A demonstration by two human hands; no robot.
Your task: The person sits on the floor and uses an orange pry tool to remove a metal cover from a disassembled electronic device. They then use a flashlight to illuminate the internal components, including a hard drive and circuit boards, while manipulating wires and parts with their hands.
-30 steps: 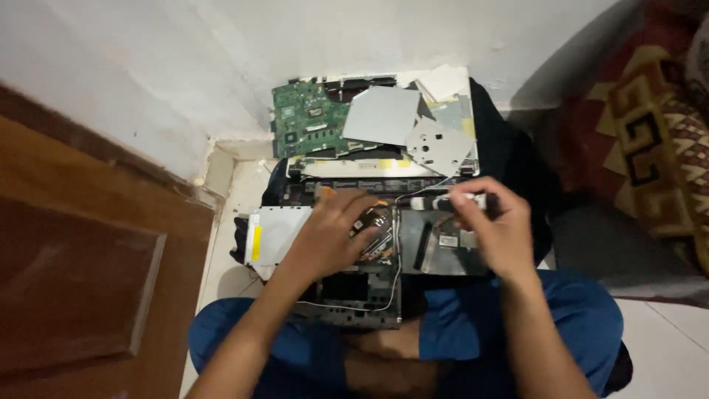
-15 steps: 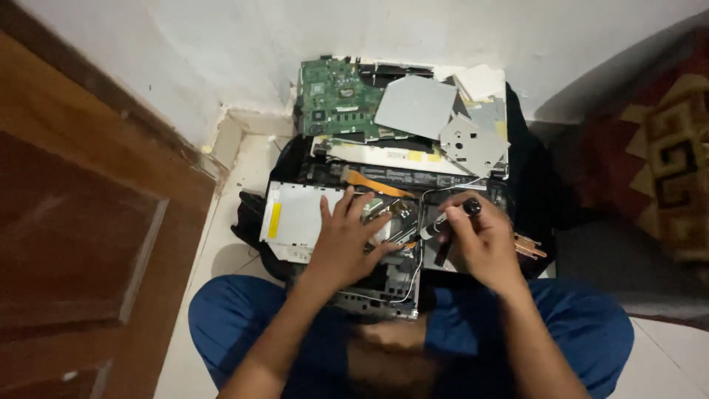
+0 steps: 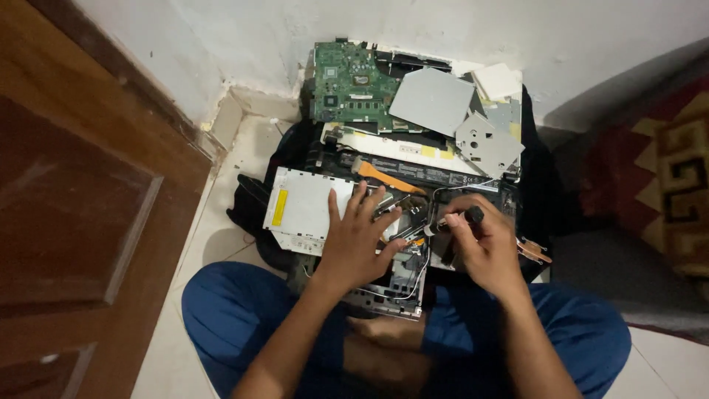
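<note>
- The right hand (image 3: 484,247) is closed around a black-handled screwdriver (image 3: 454,221), fingers pinching the handle and the tip angled down and to the left into the opened laptop chassis (image 3: 391,244) that rests across the person's lap.
- The left hand (image 3: 360,240) lies flat and wide, fingers spread, pressing on the chassis just beside the silver optical drive (image 3: 303,210); it grips nothing and seems to steady the body.
- Judging by the tool's angle, the step in hand is working a screw or small fitting in the middle of the chassis; the screw itself is too small to make out.
- The next move calls for keeping the tip seated and upright on the fastener while the flat hand stops the body from sliding on the knees, and for minding the thin cables (image 3: 425,266) that loop close to the tip.
- An orange pry tool (image 3: 388,177) lies across the black strip just above the hands.
- Farther out, against the wall, lie a green circuit board (image 3: 347,85) and grey metal plates (image 3: 436,100).
</note>
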